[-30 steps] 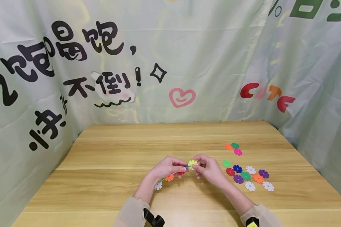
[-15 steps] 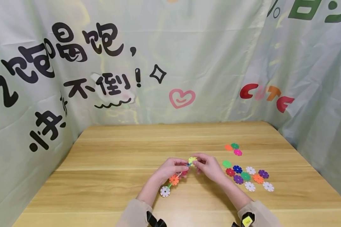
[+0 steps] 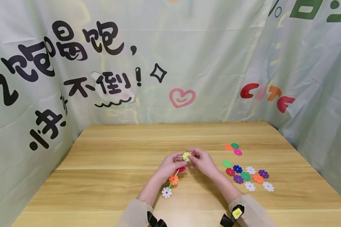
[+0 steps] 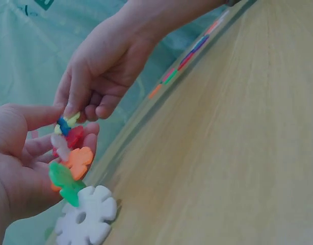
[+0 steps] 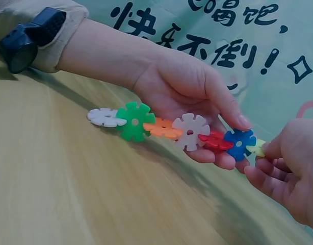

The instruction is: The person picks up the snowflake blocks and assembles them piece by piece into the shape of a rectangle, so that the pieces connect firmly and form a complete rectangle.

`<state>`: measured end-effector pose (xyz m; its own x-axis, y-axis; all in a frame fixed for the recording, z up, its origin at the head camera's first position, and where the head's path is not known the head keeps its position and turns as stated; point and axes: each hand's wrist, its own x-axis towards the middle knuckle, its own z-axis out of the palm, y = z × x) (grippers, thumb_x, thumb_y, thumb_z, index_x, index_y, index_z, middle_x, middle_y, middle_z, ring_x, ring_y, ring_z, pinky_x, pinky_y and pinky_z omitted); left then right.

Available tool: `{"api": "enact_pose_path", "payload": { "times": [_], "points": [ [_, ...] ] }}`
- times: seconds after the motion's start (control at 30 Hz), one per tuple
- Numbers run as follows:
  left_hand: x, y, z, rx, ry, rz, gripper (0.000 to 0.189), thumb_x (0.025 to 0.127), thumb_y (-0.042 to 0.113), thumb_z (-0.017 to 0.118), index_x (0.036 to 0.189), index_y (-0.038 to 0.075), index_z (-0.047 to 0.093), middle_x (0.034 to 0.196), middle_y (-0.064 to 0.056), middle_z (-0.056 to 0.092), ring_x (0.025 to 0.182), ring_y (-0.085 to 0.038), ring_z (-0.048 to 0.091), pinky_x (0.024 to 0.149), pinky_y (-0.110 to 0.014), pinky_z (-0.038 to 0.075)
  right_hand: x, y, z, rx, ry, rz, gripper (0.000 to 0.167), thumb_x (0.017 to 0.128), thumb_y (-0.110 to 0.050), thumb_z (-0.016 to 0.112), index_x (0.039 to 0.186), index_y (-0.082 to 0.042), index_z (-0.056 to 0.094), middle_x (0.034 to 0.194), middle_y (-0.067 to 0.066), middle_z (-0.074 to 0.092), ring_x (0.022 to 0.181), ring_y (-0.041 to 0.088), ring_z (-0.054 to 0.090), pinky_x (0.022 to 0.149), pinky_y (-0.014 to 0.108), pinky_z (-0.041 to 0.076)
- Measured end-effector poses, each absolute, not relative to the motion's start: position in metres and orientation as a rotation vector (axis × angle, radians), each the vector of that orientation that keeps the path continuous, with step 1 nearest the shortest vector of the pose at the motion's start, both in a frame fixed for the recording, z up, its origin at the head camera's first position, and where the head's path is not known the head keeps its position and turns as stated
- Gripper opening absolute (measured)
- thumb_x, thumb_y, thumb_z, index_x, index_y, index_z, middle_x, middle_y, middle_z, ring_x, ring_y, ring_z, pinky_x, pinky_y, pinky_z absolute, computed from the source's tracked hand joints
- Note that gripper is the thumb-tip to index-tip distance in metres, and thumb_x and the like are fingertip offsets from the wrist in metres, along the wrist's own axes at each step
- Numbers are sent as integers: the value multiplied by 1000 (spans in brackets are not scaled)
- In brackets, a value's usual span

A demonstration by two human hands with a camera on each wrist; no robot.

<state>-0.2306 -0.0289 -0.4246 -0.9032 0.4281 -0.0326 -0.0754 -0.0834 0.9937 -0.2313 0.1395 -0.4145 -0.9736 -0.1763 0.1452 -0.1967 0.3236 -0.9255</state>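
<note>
A chain of notched plastic snowflake discs runs across my left hand [image 3: 169, 165]. In the right wrist view its order is a white disc [image 5: 103, 117], a green disc [image 5: 135, 122], an orange disc [image 5: 164, 128], a pale disc [image 5: 191, 133], a red disc [image 5: 216, 140], a blue disc [image 5: 239, 144] and a yellow disc [image 5: 257, 148]. Left thumb and fingers hold the chain near the blue disc. My right hand [image 3: 204, 162] pinches the yellow disc between thumb and index finger, and it meets the blue one. The white end hangs toward me, over the wooden table.
Right of my hands lie several loose discs, among them a dark blue disc [image 3: 237, 169], a purple disc [image 3: 238, 179] and a white disc [image 3: 268, 186]. Farther back is a small group with a pink disc [image 3: 237, 152]. A printed curtain [image 3: 210, 63] encloses the wooden table [image 3: 108, 176].
Both hands have shifted slightly; the right hand has moved left and away from me with the yellow disc. The chain's white end has swung right and toward me, showing more of the chain.
</note>
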Motion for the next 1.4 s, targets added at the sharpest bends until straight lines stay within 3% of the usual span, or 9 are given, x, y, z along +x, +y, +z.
{"api": "enact_pose_path", "payload": {
  "times": [0.17,0.33,0.53,0.77,1.03,1.2,1.4],
  "points": [
    [-231,-29,-423,344,1859,2089,55,88,-3,57,138,-3,36,106,-19,57,78,-24,65,70,-35,56,-240,134,-416,262,-2471,1872,14,84,7,62,96,7,56,73,10,60,59,22,58,54,31,54],
    [-232,-28,-423,293,1828,2119,54,88,-6,56,138,-2,36,105,-20,54,75,-21,65,66,-31,56,-244,132,-418,296,-2468,1815,11,83,4,64,93,6,61,72,9,60,57,25,58,52,34,52],
    [-233,-30,-424,275,1812,2136,53,88,-7,55,137,-3,36,107,-26,53,73,-20,64,63,-29,56,-247,136,-418,300,-2478,1790,14,86,-4,65,96,6,63,77,16,61,62,29,57,53,36,51],
    [-235,-34,-426,225,1859,2154,54,88,-5,56,138,-2,35,108,-29,54,76,-24,66,63,-34,57,-250,160,-417,185,-2494,1788,24,91,-9,59,106,9,60,83,13,61,71,18,55,62,35,54],
    [-238,-41,-428,187,1828,2218,52,88,-4,56,136,-1,36,111,-31,53,85,-30,65,68,-39,56,-250,202,-418,101,-2506,1725,27,91,-9,58,111,10,57,88,16,61,75,18,56,63,33,54],
    [-238,-41,-426,172,1817,2230,53,88,-4,57,136,-1,36,109,-30,53,83,-27,64,68,-38,56,-248,236,-419,22,-2537,1684,34,94,-16,55,117,9,53,98,20,59,80,21,56,64,29,53],
    [-239,-40,-426,162,1809,2232,50,91,-2,54,136,0,35,112,-30,52,89,-33,64,70,-39,56,-246,273,-419,-95,-2552,1650,40,97,-24,48,122,8,49,103,16,58,82,15,55,66,24,52]
  ]
}}
